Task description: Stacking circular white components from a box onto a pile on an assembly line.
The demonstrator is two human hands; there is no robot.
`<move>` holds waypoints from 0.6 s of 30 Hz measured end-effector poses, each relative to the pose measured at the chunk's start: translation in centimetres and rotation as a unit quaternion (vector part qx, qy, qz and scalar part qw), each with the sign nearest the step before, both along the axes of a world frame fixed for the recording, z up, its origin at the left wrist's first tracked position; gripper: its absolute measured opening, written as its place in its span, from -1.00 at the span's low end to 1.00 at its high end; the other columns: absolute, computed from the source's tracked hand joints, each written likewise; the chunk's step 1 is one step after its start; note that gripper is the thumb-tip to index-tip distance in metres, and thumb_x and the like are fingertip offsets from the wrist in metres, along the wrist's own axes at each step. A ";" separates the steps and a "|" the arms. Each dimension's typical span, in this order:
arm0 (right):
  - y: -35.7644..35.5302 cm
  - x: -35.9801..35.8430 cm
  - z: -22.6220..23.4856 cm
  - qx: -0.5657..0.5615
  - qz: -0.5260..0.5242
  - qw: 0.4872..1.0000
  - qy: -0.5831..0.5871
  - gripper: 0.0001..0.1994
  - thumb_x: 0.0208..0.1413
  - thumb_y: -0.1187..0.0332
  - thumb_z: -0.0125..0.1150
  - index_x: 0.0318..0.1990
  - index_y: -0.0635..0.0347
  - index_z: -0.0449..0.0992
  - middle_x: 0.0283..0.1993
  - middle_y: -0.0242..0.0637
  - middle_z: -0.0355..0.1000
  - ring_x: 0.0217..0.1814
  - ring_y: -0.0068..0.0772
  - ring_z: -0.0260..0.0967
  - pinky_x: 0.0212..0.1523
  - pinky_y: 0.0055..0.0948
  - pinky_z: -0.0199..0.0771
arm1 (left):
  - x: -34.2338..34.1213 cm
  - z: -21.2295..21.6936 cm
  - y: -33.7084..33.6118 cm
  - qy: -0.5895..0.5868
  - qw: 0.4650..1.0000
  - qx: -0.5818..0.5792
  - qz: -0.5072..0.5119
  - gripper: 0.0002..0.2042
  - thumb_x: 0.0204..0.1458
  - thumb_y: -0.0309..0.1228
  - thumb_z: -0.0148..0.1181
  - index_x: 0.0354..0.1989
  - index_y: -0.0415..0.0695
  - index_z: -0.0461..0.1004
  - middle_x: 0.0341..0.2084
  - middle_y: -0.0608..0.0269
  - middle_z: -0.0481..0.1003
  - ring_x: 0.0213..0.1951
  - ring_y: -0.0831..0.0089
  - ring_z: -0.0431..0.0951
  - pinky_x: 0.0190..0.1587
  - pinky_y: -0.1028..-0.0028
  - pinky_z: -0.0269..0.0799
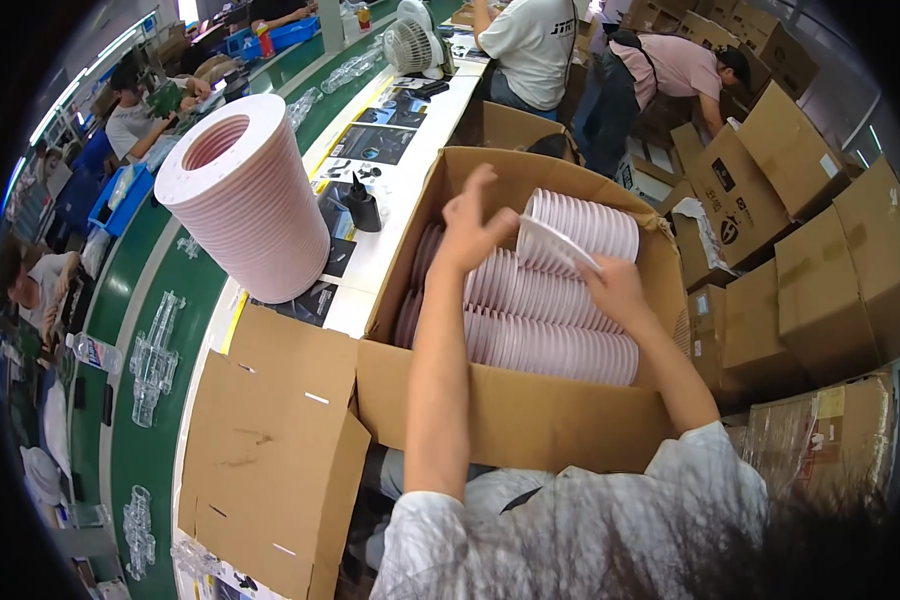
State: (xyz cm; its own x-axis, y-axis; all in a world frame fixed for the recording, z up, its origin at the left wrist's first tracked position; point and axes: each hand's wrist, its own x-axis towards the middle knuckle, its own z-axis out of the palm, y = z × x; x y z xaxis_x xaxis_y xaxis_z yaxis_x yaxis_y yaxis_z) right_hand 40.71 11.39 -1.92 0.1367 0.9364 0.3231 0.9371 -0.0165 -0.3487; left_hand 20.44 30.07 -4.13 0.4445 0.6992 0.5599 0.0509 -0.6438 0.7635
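Note:
A large open cardboard box (530,410) stands in front of me, holding rows of pale pink ring-shaped discs (550,345) set on edge. My right hand (618,290) is closed on the edge of a single pale disc (558,243), which it holds tilted above the rows. My left hand (470,228) is raised over the box's left side with its fingers spread, its thumb close to that disc's other end; whether they touch I cannot tell. Darker discs (410,300) show partly behind my left forearm.
On the white bench left of the box stand a tall stack of pink rings (260,220) and a black dropper bottle (362,205). A green conveyor (170,330) carries clear plastic parts (155,360). Cardboard boxes (800,300) are piled at right. People work beyond.

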 end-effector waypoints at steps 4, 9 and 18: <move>-2.7 3.9 -10.8 0.104 0.160 0.963 -0.191 -0.89 0.06 0.45 0.06 -0.48 0.19 0.46 -0.50 -0.09 0.45 -0.44 0.02 0.45 -0.44 -0.10 0.44 | 0.6 1.0 1.0 -0.181 0.980 -0.051 0.065 -0.41 0.10 -0.22 0.02 0.31 -0.17 0.13 0.11 0.02 0.40 0.16 0.02 0.29 0.28 0.12 -0.04; -1.3 1.4 -10.4 -0.069 0.211 0.966 -0.132 -0.96 -0.03 0.50 0.06 -0.43 0.16 0.44 -0.45 -0.09 0.48 -0.39 0.01 0.48 -0.45 -0.05 0.45 | -1.6 0.8 2.0 -0.082 0.976 0.008 0.200 -0.46 0.08 -0.30 0.08 0.25 -0.18 0.20 -0.01 0.05 0.48 0.07 0.16 0.36 0.25 0.18 -0.04; -4.1 1.9 -9.2 -0.319 0.270 0.886 -0.200 -0.87 -0.23 0.49 0.19 -0.41 0.15 0.51 -0.44 -0.01 0.48 -0.40 0.09 0.46 -0.37 -0.07 0.46 | -2.6 -0.4 1.2 -0.051 0.992 0.066 0.090 -0.65 -0.05 -0.29 0.26 -0.11 -0.20 0.50 -0.10 0.01 0.52 0.00 0.07 0.49 0.08 0.26 0.39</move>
State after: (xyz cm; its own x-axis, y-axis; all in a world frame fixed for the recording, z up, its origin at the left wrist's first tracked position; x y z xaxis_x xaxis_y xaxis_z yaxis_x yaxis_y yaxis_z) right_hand 42.56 7.28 -11.16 -0.3929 0.8403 -0.3736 0.9150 0.3976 -0.0680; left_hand 17.79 31.27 -4.55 0.2555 0.6799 0.6873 0.1015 -0.7259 0.6803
